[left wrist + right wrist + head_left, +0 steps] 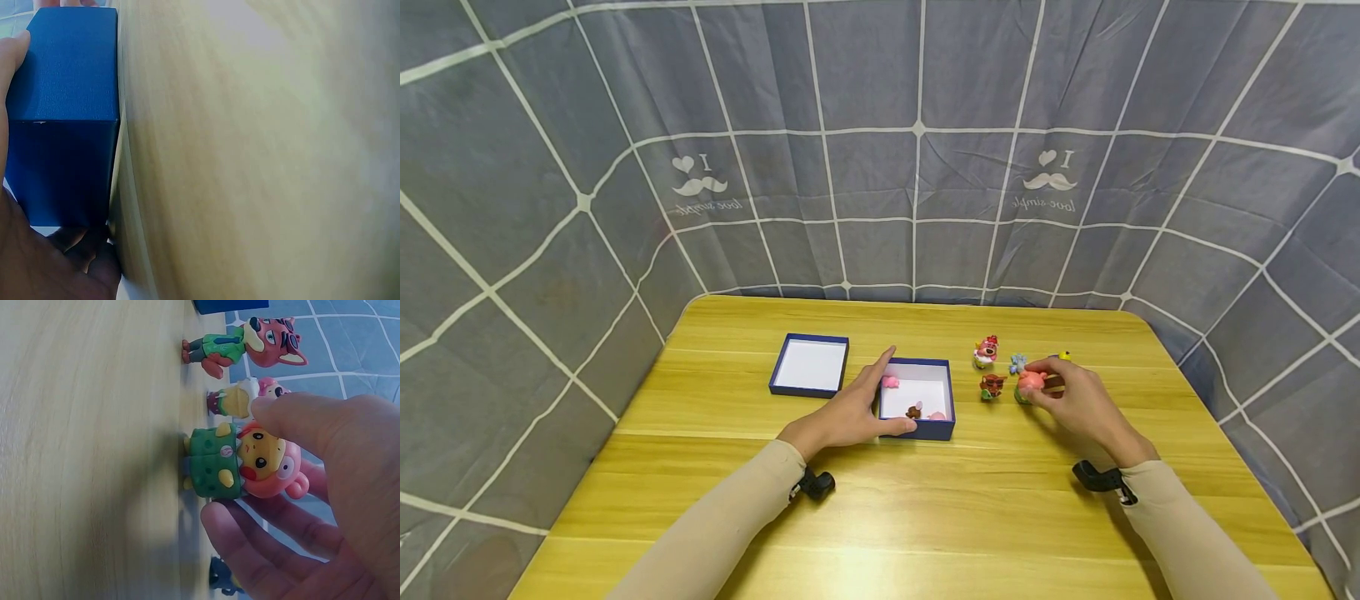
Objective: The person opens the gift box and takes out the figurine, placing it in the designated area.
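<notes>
My left hand holds the blue box with its thumb along the front wall and its fingers at the far side. Inside the open box lie a pink figure, a small brown one and a pale pink one. The thumb and fingers of my right hand grip a toy figurine by its pink hooded head. It has a green spotted body and a yellow face, and stands at the table surface. A fox figurine in a green shirt stands beside it.
Left of the box lies its blue-rimmed lid, white inside facing up. Behind the fox stands a pink bear figurine. A small blue-grey figure and a yellow-topped one are near my right hand. A grey checked curtain hangs behind the table.
</notes>
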A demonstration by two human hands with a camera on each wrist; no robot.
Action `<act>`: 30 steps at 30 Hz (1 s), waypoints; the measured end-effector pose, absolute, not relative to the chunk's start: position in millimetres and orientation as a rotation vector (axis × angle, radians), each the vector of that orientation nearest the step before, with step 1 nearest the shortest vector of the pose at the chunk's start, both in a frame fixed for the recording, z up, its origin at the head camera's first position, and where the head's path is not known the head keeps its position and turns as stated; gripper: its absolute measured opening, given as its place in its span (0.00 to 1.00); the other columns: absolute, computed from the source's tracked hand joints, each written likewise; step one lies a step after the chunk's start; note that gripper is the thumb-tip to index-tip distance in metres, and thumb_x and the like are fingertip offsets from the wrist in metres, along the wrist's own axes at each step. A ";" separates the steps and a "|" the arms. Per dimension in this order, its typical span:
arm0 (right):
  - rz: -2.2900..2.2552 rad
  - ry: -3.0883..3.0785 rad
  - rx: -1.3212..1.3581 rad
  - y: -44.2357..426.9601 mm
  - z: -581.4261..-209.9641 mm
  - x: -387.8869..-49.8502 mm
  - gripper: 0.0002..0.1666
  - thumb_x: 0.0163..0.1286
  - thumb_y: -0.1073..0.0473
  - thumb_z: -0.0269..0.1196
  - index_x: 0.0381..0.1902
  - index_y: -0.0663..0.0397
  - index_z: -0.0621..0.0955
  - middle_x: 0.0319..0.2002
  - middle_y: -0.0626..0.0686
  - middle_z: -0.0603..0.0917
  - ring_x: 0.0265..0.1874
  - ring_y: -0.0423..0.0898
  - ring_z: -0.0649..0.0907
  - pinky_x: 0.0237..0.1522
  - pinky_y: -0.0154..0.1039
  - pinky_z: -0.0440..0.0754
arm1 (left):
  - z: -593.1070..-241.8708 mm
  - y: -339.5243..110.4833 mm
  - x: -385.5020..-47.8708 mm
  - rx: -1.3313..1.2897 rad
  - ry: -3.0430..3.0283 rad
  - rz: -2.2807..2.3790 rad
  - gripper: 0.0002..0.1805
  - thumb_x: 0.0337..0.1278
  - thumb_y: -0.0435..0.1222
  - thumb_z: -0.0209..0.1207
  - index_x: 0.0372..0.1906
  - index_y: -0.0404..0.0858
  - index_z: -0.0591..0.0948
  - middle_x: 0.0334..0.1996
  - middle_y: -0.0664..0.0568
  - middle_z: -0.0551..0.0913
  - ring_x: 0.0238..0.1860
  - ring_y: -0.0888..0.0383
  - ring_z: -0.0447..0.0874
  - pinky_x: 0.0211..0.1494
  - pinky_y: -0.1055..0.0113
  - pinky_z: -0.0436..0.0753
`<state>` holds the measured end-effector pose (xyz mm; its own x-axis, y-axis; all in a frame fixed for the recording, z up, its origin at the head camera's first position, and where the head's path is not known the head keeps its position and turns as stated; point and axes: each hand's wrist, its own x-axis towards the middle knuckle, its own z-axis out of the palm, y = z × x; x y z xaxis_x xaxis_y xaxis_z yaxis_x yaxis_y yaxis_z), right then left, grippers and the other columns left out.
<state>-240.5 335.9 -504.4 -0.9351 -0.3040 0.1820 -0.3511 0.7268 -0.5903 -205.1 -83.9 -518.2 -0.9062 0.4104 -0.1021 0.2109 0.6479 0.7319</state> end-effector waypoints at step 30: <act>0.991 -2.814 0.566 337.5 -499.8 -238.9 0.29 0.82 0.58 0.78 0.74 0.65 0.85 0.63 0.70 0.92 0.56 0.66 0.95 0.57 0.61 0.96 | -520.1 -84.3 -205.8 0.496 2.624 1.097 0.72 0.65 0.75 0.74 0.94 0.79 0.32 0.99 0.45 0.47 0.94 0.33 0.61 0.92 0.29 0.68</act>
<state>-238.9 337.5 -499.8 -0.9251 -0.3104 0.2188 -0.3790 0.7182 -0.5835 -205.8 -84.3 -520.1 -0.9096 0.4032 -0.1005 0.2118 0.6579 0.7227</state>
